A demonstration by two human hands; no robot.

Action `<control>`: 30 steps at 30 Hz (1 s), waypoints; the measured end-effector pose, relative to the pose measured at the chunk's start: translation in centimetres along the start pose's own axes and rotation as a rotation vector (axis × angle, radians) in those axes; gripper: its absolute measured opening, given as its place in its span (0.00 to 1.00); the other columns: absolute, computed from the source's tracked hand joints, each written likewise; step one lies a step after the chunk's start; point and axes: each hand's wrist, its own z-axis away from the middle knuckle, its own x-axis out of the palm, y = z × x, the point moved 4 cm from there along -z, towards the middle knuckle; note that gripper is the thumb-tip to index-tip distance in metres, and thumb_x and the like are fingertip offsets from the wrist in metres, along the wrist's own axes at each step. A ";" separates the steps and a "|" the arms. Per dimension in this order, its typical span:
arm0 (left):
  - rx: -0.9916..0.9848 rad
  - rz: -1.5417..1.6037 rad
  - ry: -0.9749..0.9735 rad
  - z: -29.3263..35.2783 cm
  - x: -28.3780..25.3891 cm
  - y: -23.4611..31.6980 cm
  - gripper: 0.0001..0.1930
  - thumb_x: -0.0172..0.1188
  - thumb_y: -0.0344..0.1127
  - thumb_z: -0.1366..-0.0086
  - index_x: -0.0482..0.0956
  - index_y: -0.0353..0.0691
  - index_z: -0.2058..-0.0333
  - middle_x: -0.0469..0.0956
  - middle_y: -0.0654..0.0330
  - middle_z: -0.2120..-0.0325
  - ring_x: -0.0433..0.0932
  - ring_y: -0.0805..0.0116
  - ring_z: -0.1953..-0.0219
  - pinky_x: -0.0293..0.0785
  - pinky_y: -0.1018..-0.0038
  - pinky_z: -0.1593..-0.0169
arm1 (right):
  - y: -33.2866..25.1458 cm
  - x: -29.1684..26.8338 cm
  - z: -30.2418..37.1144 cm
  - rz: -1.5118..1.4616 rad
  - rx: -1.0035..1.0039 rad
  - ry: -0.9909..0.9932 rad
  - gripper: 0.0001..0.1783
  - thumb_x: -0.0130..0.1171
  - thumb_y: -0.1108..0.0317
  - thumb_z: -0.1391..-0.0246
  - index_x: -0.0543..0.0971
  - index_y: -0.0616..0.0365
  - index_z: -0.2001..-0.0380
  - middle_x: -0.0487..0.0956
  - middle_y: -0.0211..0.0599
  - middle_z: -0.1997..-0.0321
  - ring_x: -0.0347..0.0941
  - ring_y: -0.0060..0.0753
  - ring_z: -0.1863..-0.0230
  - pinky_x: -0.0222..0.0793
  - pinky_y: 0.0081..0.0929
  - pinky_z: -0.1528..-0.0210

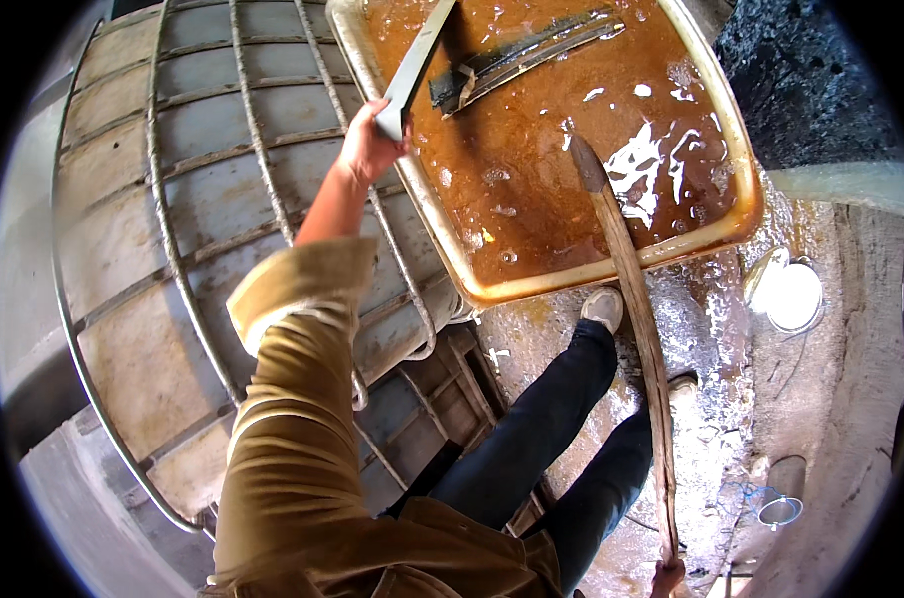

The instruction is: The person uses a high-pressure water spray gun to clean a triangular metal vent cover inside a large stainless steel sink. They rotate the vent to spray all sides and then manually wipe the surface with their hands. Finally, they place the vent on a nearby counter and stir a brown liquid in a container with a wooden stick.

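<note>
My left hand (pixel 372 145) is closed around the end of a long grey flat strip (pixel 415 75), which reaches up past the top of the view over the tub's left rim. At the lower edge my right hand (pixel 668 578), mostly cut off, grips the lower end of a long wooden pole (pixel 643 329). The pole leans across the near rim of a large off-white tub (pixel 582 279), its darker tip over the brown liquid (pixel 542 189). Dark strip-like pieces (pixel 532 60) lie in the liquid toward the far side, beyond my left hand.
A caged container (pixel 193 199) with metal bars stands at the left. To the right are a white bucket (pixel 791 297), a blue-rimmed ring-shaped thing (pixel 779 512) and a dark blue-black mass (pixel 811 90). The floor (pixel 711 349) looks wet around my shoes (pixel 602 309).
</note>
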 end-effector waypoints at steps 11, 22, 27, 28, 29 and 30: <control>0.051 0.715 -0.099 32.4 8.3 -9.1 0.38 0.54 0.56 0.45 0.64 0.25 0.48 0.74 0.58 0.65 0.75 0.70 0.67 0.67 0.65 0.54 | -4.0 -0.9 1.0 0.169 -0.143 -0.038 0.20 0.75 0.69 0.73 0.76 0.62 0.75 0.76 0.42 0.76 0.73 0.44 0.73 0.68 0.41 0.67; -0.154 0.779 0.037 59.8 10.1 -17.4 0.38 0.55 0.58 0.48 0.68 0.25 0.51 0.70 0.63 0.69 0.67 0.75 0.72 0.64 0.70 0.56 | -4.9 -3.0 0.0 0.442 -0.433 -0.262 0.23 0.71 0.54 0.61 0.77 0.62 0.71 0.78 0.45 0.70 0.76 0.48 0.66 0.71 0.40 0.61; -0.405 0.604 0.182 65.7 7.6 -23.5 0.37 0.58 0.57 0.49 0.69 0.25 0.52 0.71 0.61 0.70 0.69 0.73 0.70 0.66 0.70 0.58 | -4.4 -3.5 -0.3 0.413 -0.572 -0.101 0.17 0.73 0.66 0.66 0.77 0.67 0.76 0.80 0.49 0.76 0.78 0.50 0.72 0.72 0.41 0.66; -0.439 0.423 0.197 65.9 6.5 -24.5 0.34 0.58 0.55 0.47 0.71 0.30 0.52 0.72 0.60 0.69 0.71 0.71 0.68 0.69 0.69 0.58 | -4.8 -3.6 -0.5 0.418 -0.597 -0.098 0.17 0.72 0.67 0.65 0.77 0.67 0.76 0.80 0.49 0.76 0.79 0.50 0.72 0.72 0.41 0.66; -0.485 0.224 0.254 66.2 4.4 -26.5 0.31 0.58 0.54 0.46 0.72 0.32 0.53 0.73 0.61 0.68 0.72 0.69 0.68 0.69 0.72 0.58 | -4.8 -3.7 -0.4 0.411 -0.558 -0.118 0.16 0.72 0.68 0.64 0.78 0.68 0.74 0.80 0.50 0.74 0.79 0.50 0.70 0.72 0.41 0.65; -0.525 0.022 0.307 66.2 2.4 -28.6 0.28 0.58 0.52 0.45 0.73 0.34 0.54 0.74 0.61 0.67 0.72 0.68 0.68 0.69 0.74 0.59 | -4.8 -3.8 -0.4 0.436 -0.538 -0.124 0.17 0.72 0.67 0.64 0.78 0.68 0.73 0.81 0.51 0.73 0.79 0.49 0.69 0.72 0.41 0.65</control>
